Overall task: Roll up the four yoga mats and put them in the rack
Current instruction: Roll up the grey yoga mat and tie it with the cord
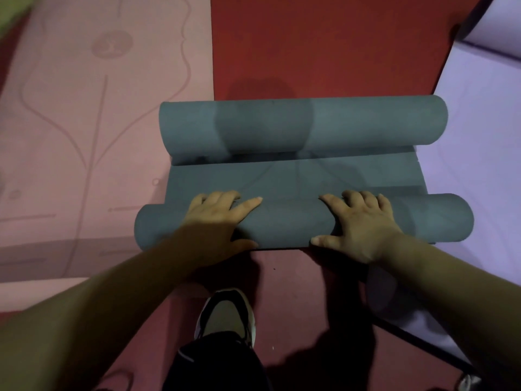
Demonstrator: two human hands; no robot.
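Head view: grey-blue yoga mat [296, 179] is seen mid-frame on red carpet [324, 46], rolled from both ends, i.e. a far roll and a near roll w/ a short flat strip btwn. The left hand [222, 218] and right hand [363, 224] are laid palm-down on the near roll, fingers spread and draped over its top, thumbs on its near side; nothing is pinched. Pink mat [84, 122] is laid flat at left, purple mat [479, 136] flat at right. A shoe [225, 314] is seen near, below the hands.
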